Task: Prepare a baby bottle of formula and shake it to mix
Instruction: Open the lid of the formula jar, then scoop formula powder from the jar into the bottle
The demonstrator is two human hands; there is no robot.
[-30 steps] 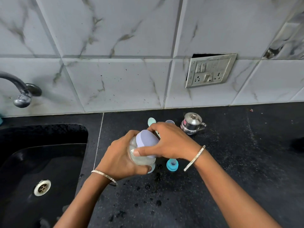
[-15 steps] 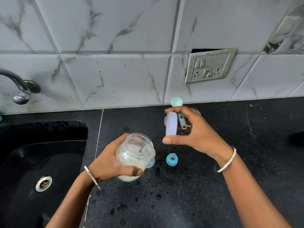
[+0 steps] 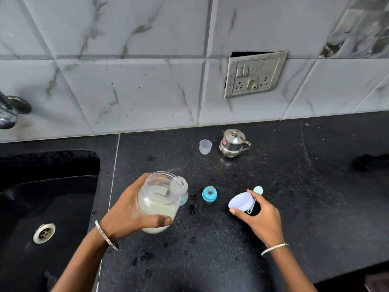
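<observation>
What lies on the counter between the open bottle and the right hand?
In the head view, a blue teat ring stands there on the black counter, touching neither the bottle nor the right hand, which holds the lavender cap.

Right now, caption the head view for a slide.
Left hand holds open bottle of formula; right hand holds lavender cap.

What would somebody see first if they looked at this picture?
Probably the open bottle of milky liquid, gripped by the left hand beside the black sink. Next, the white cap pinched in the right hand, and the little blue teat ring standing on the counter between the hands.
</observation>
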